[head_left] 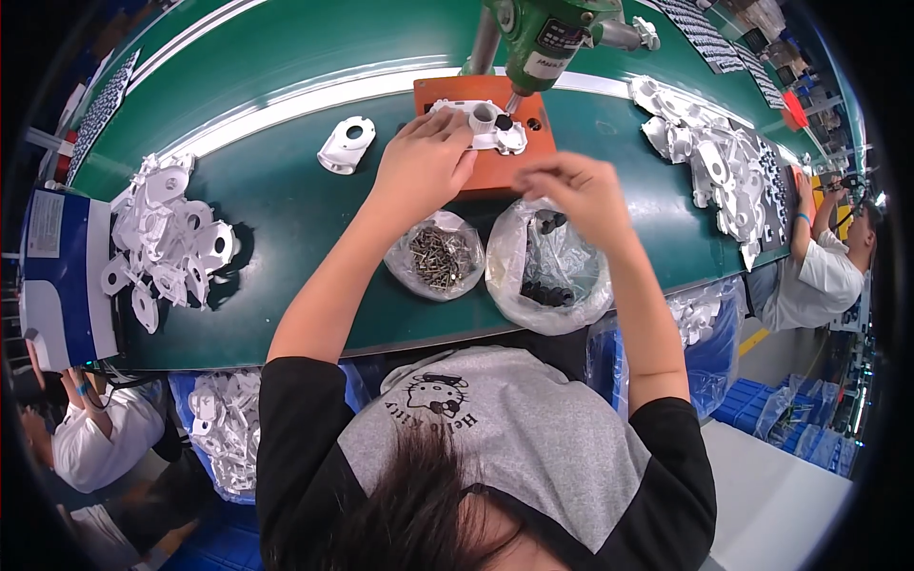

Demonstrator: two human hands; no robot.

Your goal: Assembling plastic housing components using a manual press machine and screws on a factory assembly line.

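Left hand (424, 162): fingers flat on white part (487, 126), orange fixture (495, 143), belt's far edge | Right hand (576, 190): fingertips pinched narrow, contents indiscernible, above bag of black pieces (547, 266)

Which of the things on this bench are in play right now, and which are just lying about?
In play:
- left hand on the white part seated on the orange jig
- right hand above the bag of black pieces
- green driver
- bag of screws

Lying about:
- loose white housing
- left pile of white parts
- right pile of white parts
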